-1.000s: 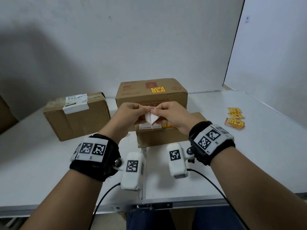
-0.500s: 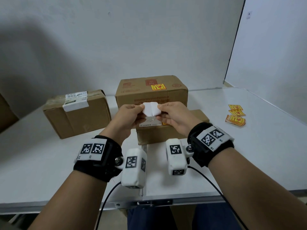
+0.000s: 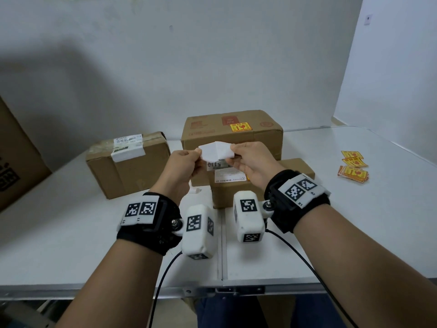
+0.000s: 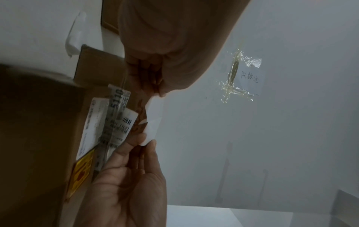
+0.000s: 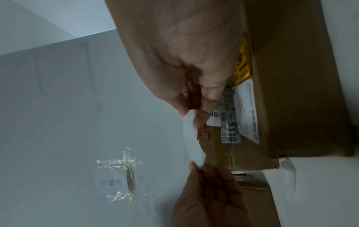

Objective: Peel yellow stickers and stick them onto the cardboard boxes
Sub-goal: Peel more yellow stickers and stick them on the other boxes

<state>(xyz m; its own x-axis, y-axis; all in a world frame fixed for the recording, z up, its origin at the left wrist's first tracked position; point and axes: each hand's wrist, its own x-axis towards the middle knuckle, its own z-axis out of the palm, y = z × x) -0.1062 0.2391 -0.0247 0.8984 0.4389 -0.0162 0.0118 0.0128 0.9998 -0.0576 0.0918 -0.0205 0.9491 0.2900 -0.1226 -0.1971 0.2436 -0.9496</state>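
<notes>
A yellow sticker hangs in the air between both hands, its white back toward me. My left hand pinches its left edge and my right hand pinches its right edge. In the left wrist view the sticker stretches from my left hand down to the right hand's fingertips, and a strip of its printed face shows. Directly below lies a low cardboard box with white labels. A taller box behind it carries a yellow sticker. A third box stands to the left.
A small pile of yellow stickers lies on the white table to the right. A large carton fills the far left edge. A white wall rises close behind the boxes. A scrap of white paper lies beside the low box.
Both hands have risen a little and moved apart. The sticker, folded with a corner hanging down a second ago, now lies spread out between them.
</notes>
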